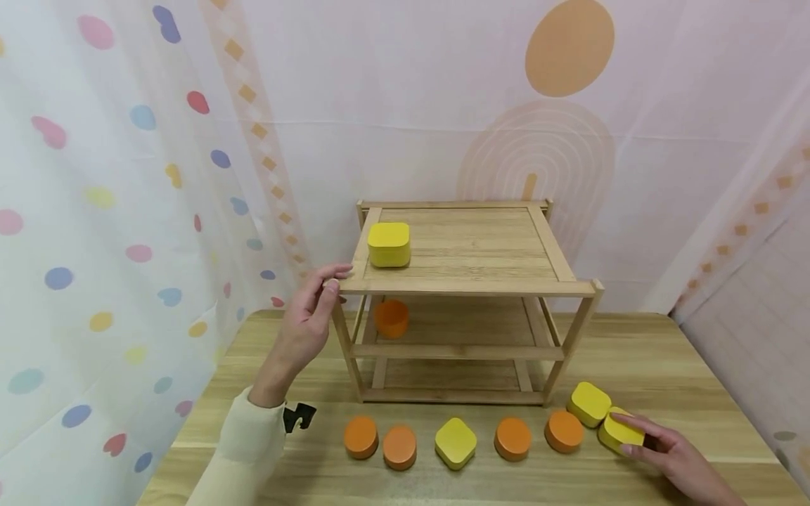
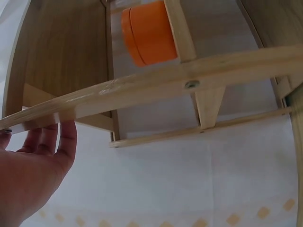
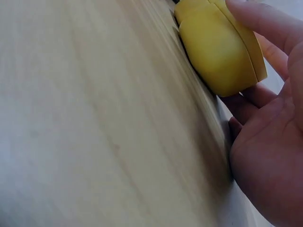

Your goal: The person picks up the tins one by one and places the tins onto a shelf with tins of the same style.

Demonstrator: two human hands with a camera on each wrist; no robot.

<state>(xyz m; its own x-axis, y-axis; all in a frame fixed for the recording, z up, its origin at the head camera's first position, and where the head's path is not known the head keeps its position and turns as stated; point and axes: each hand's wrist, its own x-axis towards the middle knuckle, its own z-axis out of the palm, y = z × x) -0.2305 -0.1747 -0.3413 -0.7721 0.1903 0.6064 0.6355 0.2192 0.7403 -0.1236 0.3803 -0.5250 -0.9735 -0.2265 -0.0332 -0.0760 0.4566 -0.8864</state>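
My right grip is curled round a yellow block at the right end of the table, fingers over its top, block resting on the surface. From the head view, my left grip rests with relaxed fingers against the front left corner of the wooden shelf, holding nothing. A yellow box sits on the top tier; an orange cylinder stands on the middle tier. A second yellow block lies just beside the held one, touching it. Left wrist view: fingertips touch the underside of the shelf rail, orange cylinder above. Right wrist view: fingers and thumb enclose the yellow block against the table.
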